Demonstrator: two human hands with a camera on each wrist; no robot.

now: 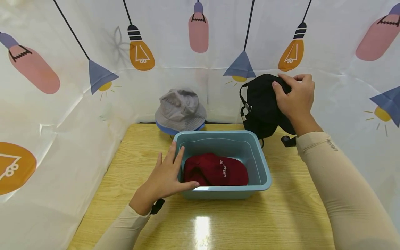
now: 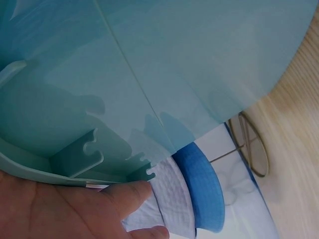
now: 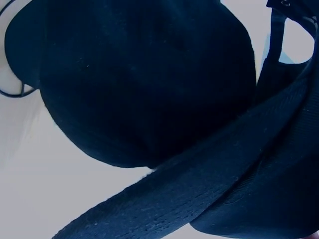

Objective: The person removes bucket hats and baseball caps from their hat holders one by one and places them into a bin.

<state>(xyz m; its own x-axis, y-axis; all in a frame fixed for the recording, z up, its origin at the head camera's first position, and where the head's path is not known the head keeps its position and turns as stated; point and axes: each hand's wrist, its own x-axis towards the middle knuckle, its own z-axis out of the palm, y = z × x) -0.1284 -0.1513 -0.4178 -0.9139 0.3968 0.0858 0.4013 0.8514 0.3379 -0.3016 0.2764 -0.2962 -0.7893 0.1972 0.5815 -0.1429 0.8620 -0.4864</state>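
Black cap (image 1: pixel 261 104): behind tub (image 1: pixel 222 193), right end; right hand's (image 1: pixel 297 95) fingers pinching its upper part. Handling: firm pinch, high over rim. Red cap (image 1: pixel 215 171): in tub. Left hand (image 1: pixel 164 177): fingers spread at rim; steady lightly.

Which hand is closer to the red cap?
Left. The left hand is at the left rim of the tub, beside the red cap; the right hand is farther back and right, at the black caps.
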